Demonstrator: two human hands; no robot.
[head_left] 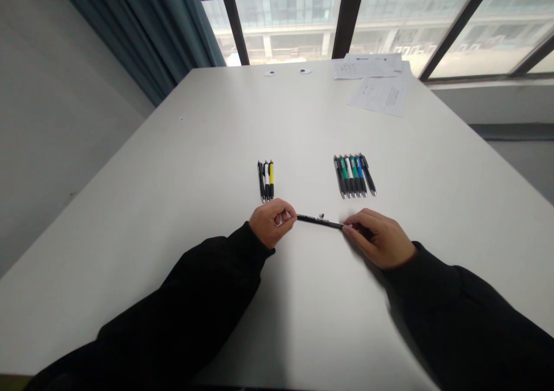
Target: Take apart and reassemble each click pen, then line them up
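Note:
Both my hands hold one thin black pen (319, 222) just above the white table (182, 195). My left hand (272, 222) is curled into a pinch round its left end. My right hand (377, 236) pinches its right end with fingers together. A tiny pale part (321, 214) sits right by the pen's middle. A row of three pens (266, 180), black, white and yellow, lies just beyond my left hand. A row of several pens (355, 175), with green, white and blue barrels, lies beyond my right hand.
Loose printed sheets (381, 94) lie at the far right of the table near the window. Two small round white discs (288, 71) sit at the far edge. A dark curtain (142, 33) hangs at the back left beside a grey wall.

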